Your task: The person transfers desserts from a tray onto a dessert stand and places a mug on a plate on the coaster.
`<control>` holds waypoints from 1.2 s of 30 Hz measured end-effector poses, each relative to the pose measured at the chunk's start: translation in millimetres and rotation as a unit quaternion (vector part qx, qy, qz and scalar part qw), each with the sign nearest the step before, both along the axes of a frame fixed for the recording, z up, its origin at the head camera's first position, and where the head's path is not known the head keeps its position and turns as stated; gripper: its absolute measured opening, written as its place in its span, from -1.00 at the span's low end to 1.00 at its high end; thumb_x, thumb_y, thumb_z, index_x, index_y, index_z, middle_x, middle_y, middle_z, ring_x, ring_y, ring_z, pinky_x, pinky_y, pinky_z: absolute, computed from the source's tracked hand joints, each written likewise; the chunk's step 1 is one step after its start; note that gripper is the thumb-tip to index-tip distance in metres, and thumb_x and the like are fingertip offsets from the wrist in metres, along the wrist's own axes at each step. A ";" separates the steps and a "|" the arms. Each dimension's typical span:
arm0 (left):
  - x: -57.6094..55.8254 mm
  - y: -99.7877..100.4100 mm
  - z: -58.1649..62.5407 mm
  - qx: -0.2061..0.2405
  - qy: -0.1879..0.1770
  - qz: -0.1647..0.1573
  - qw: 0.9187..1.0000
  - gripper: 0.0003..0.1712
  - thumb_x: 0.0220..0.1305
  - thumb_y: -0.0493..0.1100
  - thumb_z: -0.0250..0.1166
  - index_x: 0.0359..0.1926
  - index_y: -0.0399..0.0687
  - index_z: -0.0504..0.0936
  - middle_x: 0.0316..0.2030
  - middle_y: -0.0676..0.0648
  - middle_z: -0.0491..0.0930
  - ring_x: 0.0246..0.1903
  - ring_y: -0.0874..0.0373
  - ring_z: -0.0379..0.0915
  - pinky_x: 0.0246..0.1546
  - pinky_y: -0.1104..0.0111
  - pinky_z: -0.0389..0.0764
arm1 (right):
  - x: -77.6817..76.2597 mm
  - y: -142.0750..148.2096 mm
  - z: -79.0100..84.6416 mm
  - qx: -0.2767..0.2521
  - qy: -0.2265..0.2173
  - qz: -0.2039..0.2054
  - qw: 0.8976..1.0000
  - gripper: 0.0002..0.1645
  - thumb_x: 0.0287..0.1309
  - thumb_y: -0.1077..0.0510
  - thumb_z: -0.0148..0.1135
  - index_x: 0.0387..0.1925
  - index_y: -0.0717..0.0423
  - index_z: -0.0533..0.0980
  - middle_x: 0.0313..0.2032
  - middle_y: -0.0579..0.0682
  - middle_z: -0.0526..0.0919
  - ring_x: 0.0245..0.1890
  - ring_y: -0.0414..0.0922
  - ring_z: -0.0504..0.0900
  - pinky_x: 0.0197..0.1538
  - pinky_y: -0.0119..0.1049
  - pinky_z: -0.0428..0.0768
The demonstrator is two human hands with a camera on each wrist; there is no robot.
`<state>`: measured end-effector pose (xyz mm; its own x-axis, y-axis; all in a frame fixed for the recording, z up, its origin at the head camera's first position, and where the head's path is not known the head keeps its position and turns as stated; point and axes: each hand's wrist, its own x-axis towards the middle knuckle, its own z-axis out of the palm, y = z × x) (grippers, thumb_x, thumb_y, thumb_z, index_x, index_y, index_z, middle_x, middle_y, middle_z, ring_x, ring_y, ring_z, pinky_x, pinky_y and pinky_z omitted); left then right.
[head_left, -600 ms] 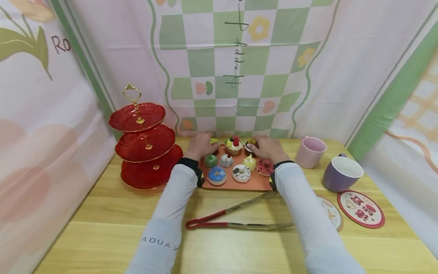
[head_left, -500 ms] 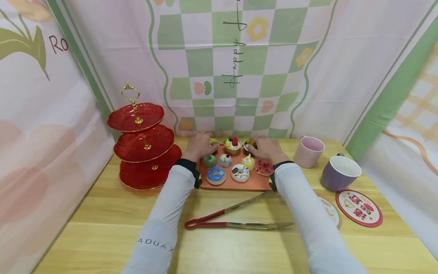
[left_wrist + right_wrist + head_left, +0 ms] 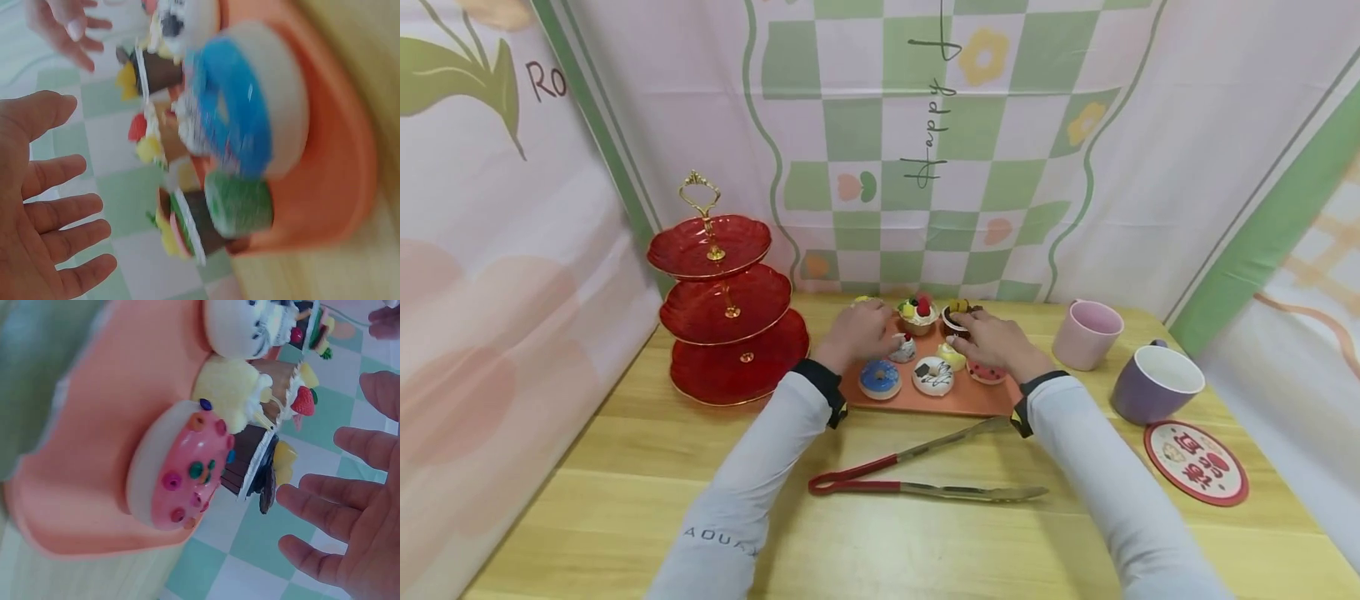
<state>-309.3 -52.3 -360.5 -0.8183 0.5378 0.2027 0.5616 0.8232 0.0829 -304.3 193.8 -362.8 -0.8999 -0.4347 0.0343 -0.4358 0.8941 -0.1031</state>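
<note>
My left hand [image 3: 859, 333] is over the left end of an orange tray [image 3: 940, 405], hiding part of the pastries there. In the left wrist view its fingers are spread and hold nothing, beside a green cake [image 3: 237, 203] and a sandwich-like cupcake [image 3: 187, 225]. My right hand [image 3: 1000, 343] hovers at the tray's right end, fingers loosely extended near a chocolate cupcake [image 3: 250, 465] and a pink donut [image 3: 187, 469]. Between the hands sit a blue donut [image 3: 880, 379], a white donut [image 3: 933, 377], a yellow cake [image 3: 951, 358] and a raspberry-topped cupcake [image 3: 918, 317].
Red-handled tongs [image 3: 854, 487] lie spread apart in front of the tray. A red three-tier stand [image 3: 726, 367] stands left. To the right are a pink mug [image 3: 1084, 337], a purple mug [image 3: 1153, 387] and a round coaster [image 3: 1197, 462]. A patterned cloth hangs behind.
Both hands have come away from the tray's back corners toward me, the left one now covering the green cake. The tray, pastries and tongs stay in place; the head view shifts slightly.
</note>
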 end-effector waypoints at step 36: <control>98.7 -18.4 -28.6 0.030 -0.183 -0.170 0.968 -0.35 0.18 0.19 0.23 0.19 -0.08 0.45 -0.03 0.00 0.55 -0.26 0.22 0.41 -0.21 0.34 0.45 | 35.0 27.8 -28.0 -0.023 0.026 0.052 0.998 -0.36 0.25 -0.11 0.06 0.24 0.16 0.33 0.14 0.30 0.38 0.03 0.20 0.45 -0.15 0.22 0.42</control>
<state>-210.6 -70.7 -389.2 -0.6184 0.7854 -0.0272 0.7236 0.5826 0.3701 -269.3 221.6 -390.8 -0.8462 -0.5233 0.1009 -0.5324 0.8383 -0.1176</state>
